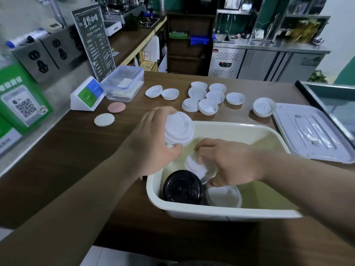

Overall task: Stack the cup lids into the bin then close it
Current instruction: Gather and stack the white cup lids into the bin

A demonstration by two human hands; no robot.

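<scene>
Down in the cream bin (pixel 211 212), beside a black lid (pixel 182 187), the right hand (pixel 230 162) curls its fingers around white lids (pixel 196 166). The left hand (pixel 153 139) grips a white lid stack (pixel 179 129) over the bin's far rim. Loose lids (pixel 208 106) dot the counter beyond, and the bin cover (pixel 311 131) lies to the right.

clear lidded container (pixel 123 83) upper left on wooden counter (pixel 67 150), chalkboard menu (pixel 94 43) behind it. pink disc (pixel 116 107) and white disc (pixel 104 120) nearby, apart. green qr sign (pixel 21 100) far left. steel undercounter fridge (pixel 265 62) upper right.

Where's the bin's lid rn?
Head view, right side: the flat translucent rectangular plastic lid lies on the brown counter, just right of the cream plastic bin.
</scene>
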